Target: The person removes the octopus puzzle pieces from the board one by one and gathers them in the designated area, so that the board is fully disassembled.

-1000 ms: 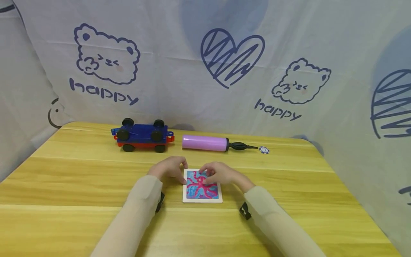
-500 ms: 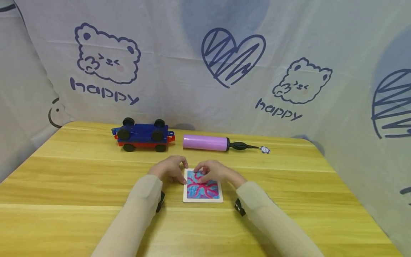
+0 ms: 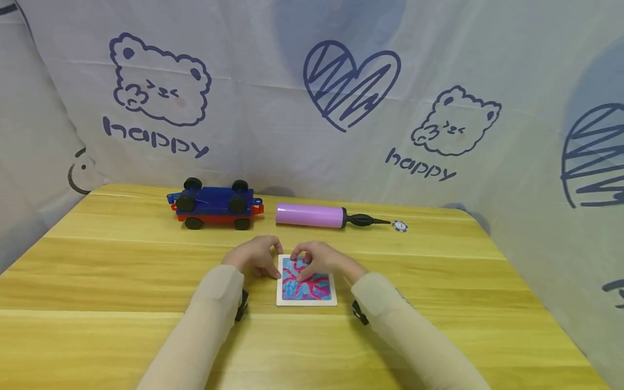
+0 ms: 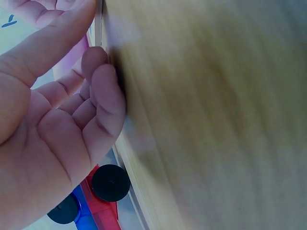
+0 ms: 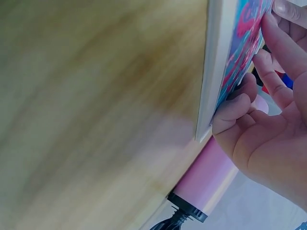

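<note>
A square octopus picture (image 3: 317, 290) in a white frame lies flat on the wooden table (image 3: 302, 346), pink on blue. My left hand (image 3: 253, 254) holds its far left corner, thumb at the left edge and forefinger near the top. In the left wrist view that hand's lower fingers (image 4: 108, 96) are bent beside the table edge. My right hand (image 3: 324, 259) reaches over the picture, thumb and fingertips touching its printed face and covering the octopus's head. From the right wrist view, its little finger (image 5: 230, 112) rests by the frame's corner.
Behind the left hand stands an upturned blue and red toy wagon (image 3: 214, 203) with black wheels. A purple hand pump (image 3: 309, 215) with a black nozzle lies along the back, its tip near a poker chip (image 3: 400, 226). A printed cloth (image 3: 273, 135) hangs behind the table.
My right hand has slid left across the picture, its fingertips now over the octopus's head and the picture's left half. The left hand and the frame keep their place.
</note>
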### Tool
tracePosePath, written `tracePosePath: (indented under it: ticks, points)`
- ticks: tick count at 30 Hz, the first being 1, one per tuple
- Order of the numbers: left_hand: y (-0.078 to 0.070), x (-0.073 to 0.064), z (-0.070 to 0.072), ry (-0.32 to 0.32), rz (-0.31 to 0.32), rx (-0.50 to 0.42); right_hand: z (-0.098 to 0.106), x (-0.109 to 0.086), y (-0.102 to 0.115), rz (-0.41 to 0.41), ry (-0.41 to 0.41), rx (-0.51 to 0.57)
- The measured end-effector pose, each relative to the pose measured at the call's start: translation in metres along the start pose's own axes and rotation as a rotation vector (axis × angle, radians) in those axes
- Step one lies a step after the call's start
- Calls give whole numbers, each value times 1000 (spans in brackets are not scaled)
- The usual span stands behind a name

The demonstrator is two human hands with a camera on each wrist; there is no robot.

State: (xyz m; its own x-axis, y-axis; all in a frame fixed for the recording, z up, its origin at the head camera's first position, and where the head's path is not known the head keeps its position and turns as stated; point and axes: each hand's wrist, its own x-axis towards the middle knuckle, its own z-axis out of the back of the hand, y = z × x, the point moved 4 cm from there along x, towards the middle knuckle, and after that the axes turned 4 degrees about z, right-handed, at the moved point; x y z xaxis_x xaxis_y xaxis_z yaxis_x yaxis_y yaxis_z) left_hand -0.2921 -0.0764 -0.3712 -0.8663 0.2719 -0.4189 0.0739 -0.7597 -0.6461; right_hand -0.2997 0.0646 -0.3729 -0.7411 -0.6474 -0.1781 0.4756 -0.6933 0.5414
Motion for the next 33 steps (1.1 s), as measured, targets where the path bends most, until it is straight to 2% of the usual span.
tracePosePath:
  ticks: [20, 33]
  points:
    - [-2, 0, 1, 9, 15, 10, 1, 7, 7, -37, 49, -24]
    - [-5, -2, 0, 22, 21, 0, 1, 6, 9, 34, 15, 2]
